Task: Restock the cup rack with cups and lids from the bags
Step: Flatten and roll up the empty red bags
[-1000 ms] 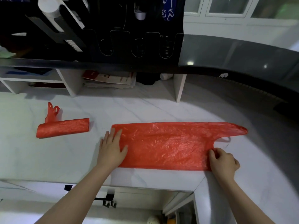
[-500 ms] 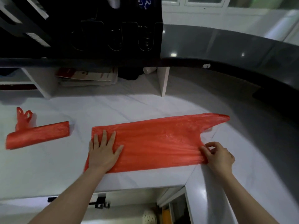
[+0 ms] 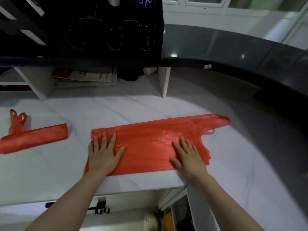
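Observation:
An empty red plastic bag (image 3: 150,144) lies flattened on the white marble counter (image 3: 50,172), its handles pointing right. My left hand (image 3: 104,155) presses flat on the bag's left end with fingers spread. My right hand (image 3: 188,157) lies flat on its right part, near the handles. A second red bag (image 3: 35,137), rolled into a tube with knotted handles sticking up, sits at the far left. The black cup rack (image 3: 106,34) stands on the raised ledge behind, its slots dark.
Under the dark raised counter ledge (image 3: 233,52) are white shelf dividers (image 3: 164,82) and a stack of papers (image 3: 85,77). The counter's front edge runs just below my wrists, with a floor and a white shoe (image 3: 150,221) beneath.
My right hand let go of the bag's right end and moved left, and it lies flat on the bag. The left hand stays pressed on the left end.

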`<state>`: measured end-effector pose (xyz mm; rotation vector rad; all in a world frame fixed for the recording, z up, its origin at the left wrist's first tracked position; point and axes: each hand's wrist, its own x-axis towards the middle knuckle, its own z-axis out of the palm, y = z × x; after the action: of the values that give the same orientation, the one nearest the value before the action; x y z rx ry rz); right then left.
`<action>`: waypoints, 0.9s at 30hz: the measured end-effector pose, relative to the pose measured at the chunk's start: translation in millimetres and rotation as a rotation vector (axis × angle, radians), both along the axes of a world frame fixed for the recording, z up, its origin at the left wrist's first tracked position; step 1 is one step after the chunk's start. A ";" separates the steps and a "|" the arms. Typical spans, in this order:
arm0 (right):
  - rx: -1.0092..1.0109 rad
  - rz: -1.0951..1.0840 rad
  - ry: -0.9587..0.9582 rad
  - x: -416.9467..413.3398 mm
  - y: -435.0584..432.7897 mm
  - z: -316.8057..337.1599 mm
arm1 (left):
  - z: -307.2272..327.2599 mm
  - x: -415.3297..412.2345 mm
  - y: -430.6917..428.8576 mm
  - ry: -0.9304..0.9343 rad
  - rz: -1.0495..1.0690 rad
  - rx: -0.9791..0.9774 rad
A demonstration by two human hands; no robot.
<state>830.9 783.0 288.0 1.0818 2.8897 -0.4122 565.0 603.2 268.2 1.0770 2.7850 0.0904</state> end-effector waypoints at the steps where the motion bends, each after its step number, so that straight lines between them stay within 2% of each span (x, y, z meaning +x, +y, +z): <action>1: 0.001 -0.009 -0.037 5.7 3.2 -2.6 | 0.0 -0.1 -0.3 -0.002 -0.002 0.002; 7: -0.029 -0.042 -0.032 29.9 21.5 -0.6 | 1.7 -0.5 -4.1 -0.021 0.017 0.064; 12: 0.013 -0.191 -0.078 34.6 34.9 6.4 | 3.8 0.1 -5.9 -0.046 0.013 0.079; 15: 0.137 -0.318 0.040 -5.3 30.3 22.2 | 12.5 -2.0 1.4 -0.135 0.085 0.176; 19: 0.283 -0.121 0.239 -71.1 11.0 32.7 | 19.3 -0.8 8.8 -0.078 0.067 0.173; 24: 0.143 0.283 0.084 -126.8 2.7 21.2 | 23.6 -8.3 25.8 -0.021 -0.028 0.116; 27: 0.072 0.329 -0.003 -137.4 6.3 5.6 | 16.0 -13.9 23.6 -0.004 -0.031 0.054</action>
<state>693.6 789.3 293.7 0.5921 3.0211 -0.2924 551.2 626.8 284.2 1.1306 2.7760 0.1644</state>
